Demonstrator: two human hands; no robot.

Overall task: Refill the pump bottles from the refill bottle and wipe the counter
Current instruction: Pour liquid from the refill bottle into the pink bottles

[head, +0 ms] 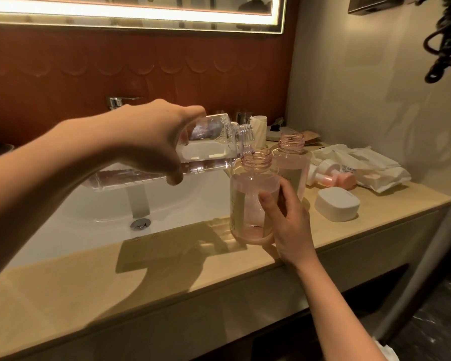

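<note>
**Pouring into pump bottle**

Left grip wraps the tilted refill bottle, mouth over the pump bottle on the bench by the sink. Right grip curls round the pump bottle's lower body. Probably thin, light plastic, slippery when wet: hold mid-body, squeeze gently.

A clear refill bottle is held tipped by the left hand, its mouth over an uncapped pink pump bottle gripped by the right hand on the counter.
</note>
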